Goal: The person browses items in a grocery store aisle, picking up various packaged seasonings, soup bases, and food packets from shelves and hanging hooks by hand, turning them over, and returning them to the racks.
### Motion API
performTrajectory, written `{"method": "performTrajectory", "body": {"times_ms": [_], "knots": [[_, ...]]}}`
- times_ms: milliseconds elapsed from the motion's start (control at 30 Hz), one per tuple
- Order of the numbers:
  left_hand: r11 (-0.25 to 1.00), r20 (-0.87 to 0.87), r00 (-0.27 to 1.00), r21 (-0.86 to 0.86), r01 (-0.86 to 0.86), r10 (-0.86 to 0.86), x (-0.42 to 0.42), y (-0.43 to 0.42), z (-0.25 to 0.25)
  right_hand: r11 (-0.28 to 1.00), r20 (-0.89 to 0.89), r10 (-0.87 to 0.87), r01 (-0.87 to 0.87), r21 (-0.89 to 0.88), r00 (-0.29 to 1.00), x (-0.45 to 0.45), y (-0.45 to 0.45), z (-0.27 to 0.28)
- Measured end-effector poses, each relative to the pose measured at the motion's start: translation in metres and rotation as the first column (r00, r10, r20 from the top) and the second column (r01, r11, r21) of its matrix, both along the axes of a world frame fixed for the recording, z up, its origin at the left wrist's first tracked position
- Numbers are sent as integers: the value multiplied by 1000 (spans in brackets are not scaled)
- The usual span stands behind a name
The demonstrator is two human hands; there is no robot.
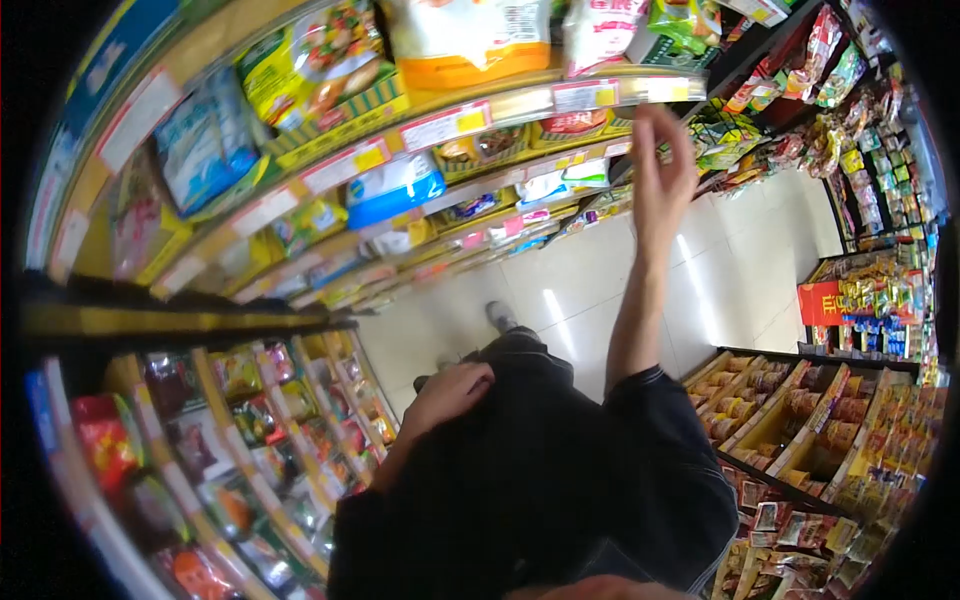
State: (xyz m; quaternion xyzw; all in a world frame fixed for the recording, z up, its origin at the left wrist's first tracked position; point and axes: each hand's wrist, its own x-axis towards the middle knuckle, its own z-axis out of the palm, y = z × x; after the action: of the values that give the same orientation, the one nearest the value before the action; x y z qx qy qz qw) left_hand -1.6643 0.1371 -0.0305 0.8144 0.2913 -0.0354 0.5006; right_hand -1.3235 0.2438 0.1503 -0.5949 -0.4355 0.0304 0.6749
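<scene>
My right hand (662, 165) is raised at the end of a store shelf, beside the price-label rail (655, 90). Its fingers bend toward the thumb with a gap between them, and nothing shows in the hand. Nearest to it are a pink-and-white bag (603, 35) and green packets (685, 25) on the upper shelf. Low against my dark clothing lies my left hand (450, 395), its fingers curled together and partly out of sight; I see nothing held in it.
Shelves of bagged goods, including an orange-and-white bag (470, 40) and a yellow-green bag (310, 65), curve across the front. Another packed rack (250, 420) stands at left. Slanted bins (790, 410) and hanging packets are at right, above a tiled floor (590, 290).
</scene>
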Motion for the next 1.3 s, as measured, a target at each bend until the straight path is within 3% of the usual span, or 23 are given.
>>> {"method": "performTrajectory", "body": {"times_ms": [67, 133, 200, 267, 333, 367, 400, 467, 533, 600, 733, 767, 867, 1033, 1300], "knots": [[996, 8, 999, 75, 39, -40, -3, 4, 2, 975, 267, -123, 167, -149, 956, -7, 24, 51], [995, -50, 997, 78, 58, -54, -11, -1, 6, 946, 707, -177, 317, -70, 685, 24, 69, 41], [991, -6, 998, 122, 61, -61, -19, -4, -7, 895, 859, -239, 445, 14, 453, 47, 102, 25], [990, -29, 999, 141, 21, -18, -26, -10, -9, 934, 793, -171, 352, -58, 585, 59, 108, 32], [986, 39, 996, 148, -79, 74, -33, -16, -11, 897, 768, -130, 405, -178, 626, 60, 103, 45], [982, 72, 992, 153, -115, 105, -37, -22, -13, 919, 716, -102, 341, -198, 690, 77, 103, 45], [981, 79, 988, 134, -142, 132, -41, -27, -16, 937, 662, -78, 282, -208, 746, 87, 103, 47], [976, 109, 978, 106, -191, 180, -45, -32, -20, 936, 668, -186, 337, -103, 721, 77, 89, 61], [969, 121, 967, 75, -236, 226, -51, -33, -16, 978, 477, -29, 123, -167, 879, 71, 77, 72], [960, 141, 953, 46, -275, 266, -59, -34, -14, 984, 112, 168, -160, -77, 979, 60, 72, 65], [892, 266, 881, 127, -433, 390, -66, -26, -23, 964, 92, 254, -260, 60, 963, 55, 66, 40], [859, 289, 848, 131, -494, 444, -68, -23, -15, 976, 136, 204, -213, 51, 969, 44, 65, 39], [790, 363, 776, 150, -594, 515, -78, -12, 7, 931, -38, 364, -362, 57, 931, 39, 68, 35], [750, 405, 729, 140, -646, 552, -81, -6, 2, 969, -12, 207, -204, 140, 978, 21, 62, 28], [766, 408, 713, 49, -641, 570, -60, -27, -18, 922, -123, 233, -179, 344, 965, -6, 66, 3]]}}
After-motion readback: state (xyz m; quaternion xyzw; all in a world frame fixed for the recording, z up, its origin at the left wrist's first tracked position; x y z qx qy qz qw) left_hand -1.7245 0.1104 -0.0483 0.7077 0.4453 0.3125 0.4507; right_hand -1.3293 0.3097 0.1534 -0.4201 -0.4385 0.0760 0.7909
